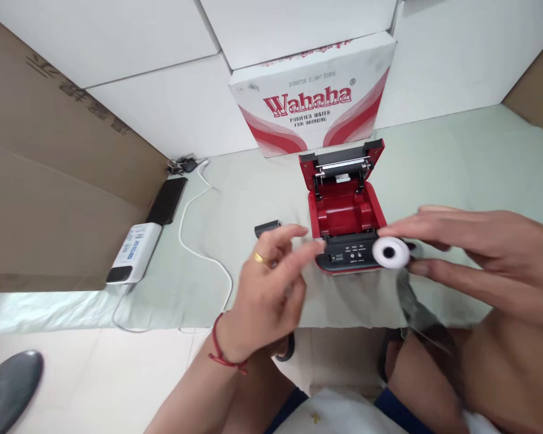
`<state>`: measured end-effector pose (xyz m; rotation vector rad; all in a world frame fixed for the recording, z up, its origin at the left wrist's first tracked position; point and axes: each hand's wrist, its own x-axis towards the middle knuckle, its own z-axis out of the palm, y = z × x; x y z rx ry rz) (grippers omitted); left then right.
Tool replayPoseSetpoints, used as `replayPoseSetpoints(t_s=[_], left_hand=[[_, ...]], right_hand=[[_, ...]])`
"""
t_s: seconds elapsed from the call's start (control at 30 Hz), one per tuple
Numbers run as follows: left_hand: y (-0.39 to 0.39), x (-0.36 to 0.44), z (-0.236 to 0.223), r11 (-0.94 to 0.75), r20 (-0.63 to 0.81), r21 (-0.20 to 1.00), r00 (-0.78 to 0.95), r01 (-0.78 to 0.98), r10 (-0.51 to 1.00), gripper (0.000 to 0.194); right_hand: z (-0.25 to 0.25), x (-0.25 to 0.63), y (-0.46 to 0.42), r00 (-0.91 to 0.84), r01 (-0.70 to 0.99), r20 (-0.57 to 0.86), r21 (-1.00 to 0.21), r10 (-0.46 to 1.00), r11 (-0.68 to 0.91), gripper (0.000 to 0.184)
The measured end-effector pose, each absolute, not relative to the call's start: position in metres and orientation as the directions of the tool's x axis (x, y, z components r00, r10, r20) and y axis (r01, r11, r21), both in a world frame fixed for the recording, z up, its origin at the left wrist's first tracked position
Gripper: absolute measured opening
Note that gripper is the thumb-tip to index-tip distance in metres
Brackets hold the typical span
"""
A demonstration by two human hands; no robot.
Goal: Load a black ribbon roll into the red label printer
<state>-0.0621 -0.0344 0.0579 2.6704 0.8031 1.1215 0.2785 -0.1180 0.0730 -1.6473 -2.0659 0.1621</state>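
A small red printer [344, 208] sits on the pale green table cover [457, 163] with its lid tipped open and its paper bay empty. My right hand [470, 247] pinches a white paper roll [390, 252] just in front of the printer's black control panel. My left hand [271, 277] hovers left of the printer, fingers loosely curled with nothing in them, a gold ring on one finger and a red thread at the wrist. A small dark cylinder [268, 228] lies on the cover beside that hand.
A Wahaha water carton [314, 96] stands behind the printer against white boxes. At the left lie a black phone [167, 200], a white power bank [133, 252] and a white cable [199, 247], next to a brown cardboard wall [49, 181]. My knees are below the table edge.
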Motion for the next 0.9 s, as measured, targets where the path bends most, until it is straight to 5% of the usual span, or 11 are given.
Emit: replayPoseSetpoints(t_s=[0.13,0.53,0.73,0.9], left_hand=[[-0.045,-0.043,0.043,-0.962,0.703,0.14,0.661,0.234,0.263,0.047],[-0.058,-0.022,0.037,-0.959,0.77,0.174,0.576,0.223,0.274,0.026],[-0.062,-0.023,0.04,-0.96,0.783,0.186,0.558,0.208,0.273,0.026],[-0.063,-0.022,0.054,-0.959,0.752,0.137,0.604,0.247,0.263,0.025]], right_hand=[[0.077,0.246,-0.063,-0.204,0.847,0.317,-0.417,0.926,0.329,0.049],[0.048,0.212,-0.032,-0.17,0.886,0.246,-0.386,0.954,0.258,0.044],[0.051,0.222,-0.017,-0.302,0.774,0.209,-0.516,0.93,0.367,0.049],[0.063,0.239,-0.029,-0.142,0.79,0.299,-0.54,0.944,0.29,0.043]])
